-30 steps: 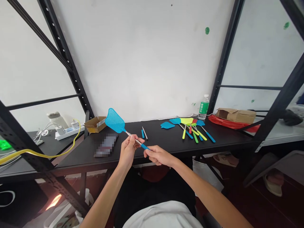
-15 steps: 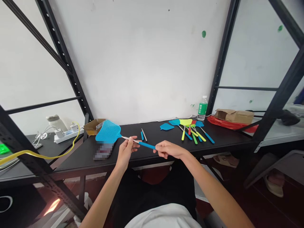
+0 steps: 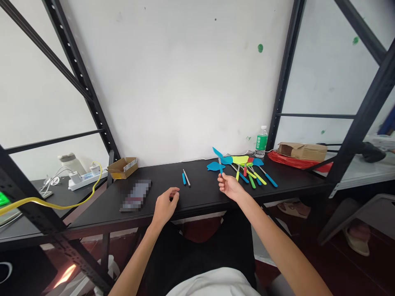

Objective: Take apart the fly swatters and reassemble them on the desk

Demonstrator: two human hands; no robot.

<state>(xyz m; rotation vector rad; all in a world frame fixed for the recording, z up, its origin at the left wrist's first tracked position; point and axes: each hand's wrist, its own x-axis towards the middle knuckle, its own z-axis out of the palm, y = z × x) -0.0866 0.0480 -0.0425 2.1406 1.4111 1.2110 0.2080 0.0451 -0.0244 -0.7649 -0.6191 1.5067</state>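
Note:
My right hand (image 3: 228, 186) grips the blue handle of a fly swatter (image 3: 217, 152), its flap pointing up and away from me and seen nearly edge-on. Just behind it, a blue swatter flap (image 3: 213, 167) lies on the black table. Several fly swatters with blue, yellow, green and red parts are piled to its right, among them one with a blue handle (image 3: 270, 179). My left hand (image 3: 166, 207) is at the table's front edge, loosely curved, thumb and fingers apart, holding nothing. Beyond it lie a short blue tube (image 3: 184, 179) and a silver pen-like rod (image 3: 187, 178).
A phone (image 3: 136, 196) and a small cardboard box (image 3: 122, 168) are on the left. A water bottle (image 3: 261, 142) stands at the back right, near a brown box (image 3: 302, 151) on red plastic (image 3: 282, 160). Black rack posts (image 3: 288, 70) frame the table; a yellow cable (image 3: 74, 204) crosses the left.
My left hand has let go of the swatter and drawn back slightly. With my right hand, the swatter has swung from pointing left to standing upright near the pile.

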